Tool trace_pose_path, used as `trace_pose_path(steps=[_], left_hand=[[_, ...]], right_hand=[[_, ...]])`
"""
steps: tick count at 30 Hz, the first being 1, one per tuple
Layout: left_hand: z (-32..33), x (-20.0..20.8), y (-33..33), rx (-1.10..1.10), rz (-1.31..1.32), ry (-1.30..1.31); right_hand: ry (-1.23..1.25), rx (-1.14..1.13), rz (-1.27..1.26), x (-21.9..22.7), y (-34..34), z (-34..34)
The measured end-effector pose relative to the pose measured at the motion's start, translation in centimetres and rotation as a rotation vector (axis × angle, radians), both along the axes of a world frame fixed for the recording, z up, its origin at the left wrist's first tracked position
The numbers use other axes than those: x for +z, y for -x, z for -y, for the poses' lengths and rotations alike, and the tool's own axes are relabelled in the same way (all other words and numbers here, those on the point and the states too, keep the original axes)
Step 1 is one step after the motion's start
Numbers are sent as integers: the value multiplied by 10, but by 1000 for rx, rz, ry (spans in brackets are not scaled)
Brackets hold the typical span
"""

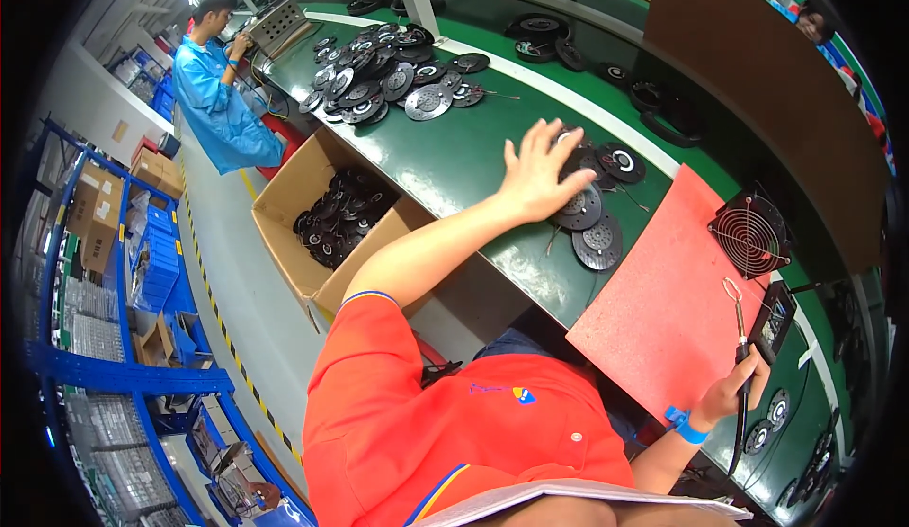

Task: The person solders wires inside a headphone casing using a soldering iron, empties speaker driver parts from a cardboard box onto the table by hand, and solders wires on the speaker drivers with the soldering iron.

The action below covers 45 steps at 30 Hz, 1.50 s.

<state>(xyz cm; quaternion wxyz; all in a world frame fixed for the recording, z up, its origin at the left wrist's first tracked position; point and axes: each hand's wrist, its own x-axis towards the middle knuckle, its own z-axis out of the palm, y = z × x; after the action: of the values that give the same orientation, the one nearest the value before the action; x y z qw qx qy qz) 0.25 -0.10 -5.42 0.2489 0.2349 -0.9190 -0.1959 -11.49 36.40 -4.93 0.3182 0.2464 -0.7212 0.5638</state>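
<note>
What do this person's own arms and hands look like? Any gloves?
No gloves: the left hand and right hand are bare. On the left there's a short red sleeve edged with blue-and-yellow trim. On the right there's a bright blue wristband.

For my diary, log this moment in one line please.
Left hand: spread over black discs; Right hand: gripping corded tool; Fan: by red mat
</note>
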Motion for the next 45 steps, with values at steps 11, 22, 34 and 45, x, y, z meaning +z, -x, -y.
trace_pose_path(steps=[11,22,34,45], left_hand=[[249,11,-111,874,176,165],[257,-36,-121,671,240,294],[225,-40,-85,282,-86,439],[193,-45,-91,598,-113,484]], right_hand=[[-28,-234,-70,10,3,-29],[412,-477,57,48,-11,-142],[366,-888,17,33,-63,-293],[246,-1253,113,-41,-121,-389]])
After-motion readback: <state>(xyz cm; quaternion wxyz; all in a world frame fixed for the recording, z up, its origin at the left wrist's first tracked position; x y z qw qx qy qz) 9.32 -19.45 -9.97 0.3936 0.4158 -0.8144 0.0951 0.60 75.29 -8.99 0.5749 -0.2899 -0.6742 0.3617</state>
